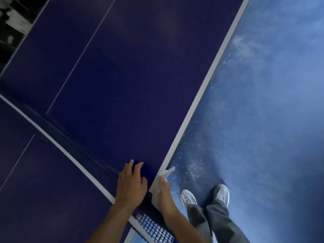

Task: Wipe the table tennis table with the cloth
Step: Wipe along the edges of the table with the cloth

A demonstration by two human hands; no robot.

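The dark blue table tennis table (122, 81) fills the left and middle of the head view, with a white side edge running diagonally. Its net (154, 228) crosses near the bottom. My left hand (130, 185) rests flat on the table surface just beside the net, fingers straight. My right hand (164, 192) grips a white cloth (164, 174) against the white side edge of the table, next to the net post. Part of the cloth sticks out past my fingers over the floor.
A blue floor (263, 120) with pale scuffs lies to the right of the table. My two feet in white shoes (188, 199) stand close to the table's side. A dark area with white shapes shows at the top left corner.
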